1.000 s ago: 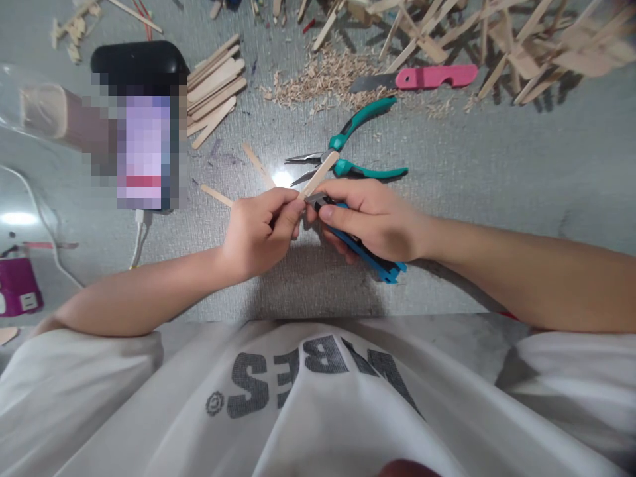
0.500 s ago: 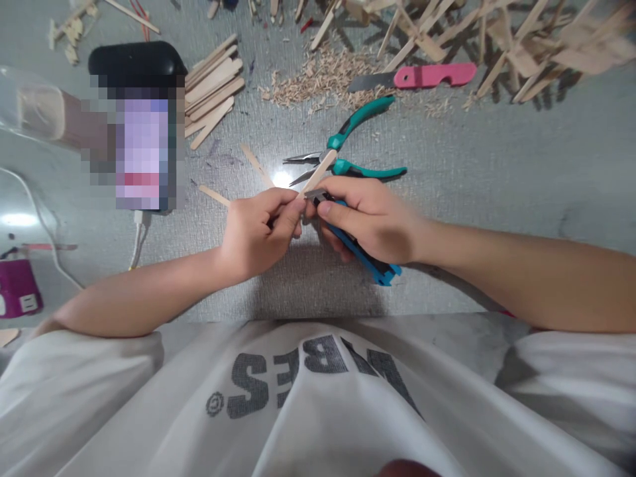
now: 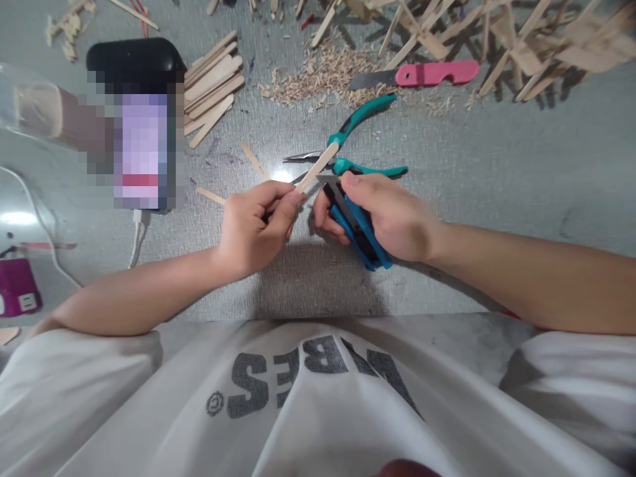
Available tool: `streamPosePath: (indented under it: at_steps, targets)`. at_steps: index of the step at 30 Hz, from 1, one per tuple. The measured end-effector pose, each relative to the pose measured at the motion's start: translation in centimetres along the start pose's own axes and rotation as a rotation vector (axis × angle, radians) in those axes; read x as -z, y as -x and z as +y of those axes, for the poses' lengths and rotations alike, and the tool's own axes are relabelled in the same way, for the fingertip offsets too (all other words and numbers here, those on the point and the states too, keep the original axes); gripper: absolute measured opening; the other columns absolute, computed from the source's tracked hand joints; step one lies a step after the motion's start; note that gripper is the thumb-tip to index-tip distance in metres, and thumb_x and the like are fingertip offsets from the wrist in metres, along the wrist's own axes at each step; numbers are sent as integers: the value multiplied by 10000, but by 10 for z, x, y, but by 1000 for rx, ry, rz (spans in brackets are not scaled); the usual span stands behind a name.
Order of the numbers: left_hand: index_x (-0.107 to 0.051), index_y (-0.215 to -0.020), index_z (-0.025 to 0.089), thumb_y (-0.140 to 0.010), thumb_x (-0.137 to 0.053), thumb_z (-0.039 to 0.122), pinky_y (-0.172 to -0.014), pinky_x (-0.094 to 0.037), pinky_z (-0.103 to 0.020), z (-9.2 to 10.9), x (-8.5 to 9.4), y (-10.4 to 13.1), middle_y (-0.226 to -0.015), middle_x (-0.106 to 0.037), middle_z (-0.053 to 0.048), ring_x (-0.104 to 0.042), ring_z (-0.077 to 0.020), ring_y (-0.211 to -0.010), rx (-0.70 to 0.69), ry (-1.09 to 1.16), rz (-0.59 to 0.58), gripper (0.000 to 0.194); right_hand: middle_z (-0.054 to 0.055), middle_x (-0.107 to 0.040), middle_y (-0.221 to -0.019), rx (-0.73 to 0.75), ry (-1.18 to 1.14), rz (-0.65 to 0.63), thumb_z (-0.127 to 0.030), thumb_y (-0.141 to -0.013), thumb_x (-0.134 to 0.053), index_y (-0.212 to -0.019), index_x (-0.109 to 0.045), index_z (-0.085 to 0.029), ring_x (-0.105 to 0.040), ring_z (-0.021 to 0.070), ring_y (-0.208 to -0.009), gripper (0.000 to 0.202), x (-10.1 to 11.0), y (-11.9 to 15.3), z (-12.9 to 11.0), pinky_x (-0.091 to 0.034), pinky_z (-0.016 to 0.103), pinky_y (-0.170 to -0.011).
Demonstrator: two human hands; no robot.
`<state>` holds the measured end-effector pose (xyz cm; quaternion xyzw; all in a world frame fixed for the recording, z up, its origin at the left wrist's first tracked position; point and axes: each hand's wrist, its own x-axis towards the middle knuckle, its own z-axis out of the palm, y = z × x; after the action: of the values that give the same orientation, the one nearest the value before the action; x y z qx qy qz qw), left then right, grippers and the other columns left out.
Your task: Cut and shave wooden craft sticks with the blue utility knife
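Observation:
My left hand (image 3: 261,228) is closed, pinching a wooden craft stick (image 3: 320,167) between thumb and fingers. The stick slants up to the right, its upper end over the long-nose pliers (image 3: 350,167) with teal handles, which lie spread on the table. My right hand (image 3: 382,212) is closed round a blue-and-black cutter (image 3: 360,228). A thin grey metal blade shows at its upper end, near my thumb and apart from the stick; the exact kind of cutter is unclear. Two more sticks, a lower one (image 3: 211,195) and an upper one (image 3: 254,159), show beyond my left hand, partly hidden by it.
Several craft sticks (image 3: 213,83) lie beside a pixelated phone (image 3: 144,146) and a black case (image 3: 134,63). Beyond the pliers are wood shavings (image 3: 328,73) and a pink-handled folding saw or knife (image 3: 437,73). Assembled stick pieces (image 3: 521,46) crowd the back right. A white cable (image 3: 37,212) runs at left.
My right hand has drawn the cutter back to the right, away from the stick, and turned it. My left hand has shifted slightly, still pinching the stick.

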<state>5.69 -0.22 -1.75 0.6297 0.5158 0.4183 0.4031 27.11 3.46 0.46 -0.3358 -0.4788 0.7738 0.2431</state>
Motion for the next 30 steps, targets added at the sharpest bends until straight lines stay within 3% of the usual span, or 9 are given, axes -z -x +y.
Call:
streamPosePath:
  at_steps: [4, 8, 15, 19, 25, 30]
  targets:
    - [-778, -937, 165, -1131, -673, 462, -433, -355, -210, -2, 0, 0, -540, -584, 46, -491, -65, -443, -50, 5, 11, 371, -19, -506, -708, -75, -38, -99, -680, -1060, -713, -766, -566, -202, -520, 107, -603, 580, 3, -2, -6, -460, 268, -566]
    - [-772, -979, 176, -1145, -650, 460, -468, -420, -219, -1, 2, 1, -569, -637, 38, -570, -87, -471, -33, -14, -20, 351, -37, -562, -694, -137, 31, -181, -468, -1102, -721, -845, -580, -209, -540, 99, -542, 391, 7, 0, -6, -454, 235, -475]
    - [-772, -987, 178, -1135, -661, 398, -535, -490, -217, 3, 4, 3, -631, -714, 27, -657, -94, -533, -32, -95, -55, 288, -74, -500, -624, -183, 227, -77, -243, -1140, -604, -925, -639, -189, -480, 70, -492, 224, -5, 10, -25, -404, 189, -475]
    - [-775, -958, 181, -1129, -656, 373, -516, -476, -207, 4, 3, 3, -632, -723, 26, -645, -86, -524, -47, -114, -49, 283, -72, -499, -629, -214, 298, -65, -224, -1150, -574, -930, -638, -184, -476, 71, -507, 233, -9, 12, -34, -407, 192, -502]
    - [-773, -915, 197, -1143, -641, 411, -523, -503, -217, 2, 1, 5, -650, -758, 8, -663, -94, -524, -87, -164, -41, 340, -71, -528, -611, -204, 325, -121, -256, -1156, -566, -970, -634, -184, -518, 90, -502, 212, -4, 7, -25, -413, 214, -498]
    - [-788, -925, 210, -1151, -617, 368, -559, -536, -239, -1, 3, 5, -709, -805, -22, -742, -126, -602, -226, -264, -26, 324, -74, -509, -576, -231, 380, -90, -404, -1157, -609, -911, -583, -214, -498, 105, -469, 311, -4, 8, -21, -386, 251, -461]
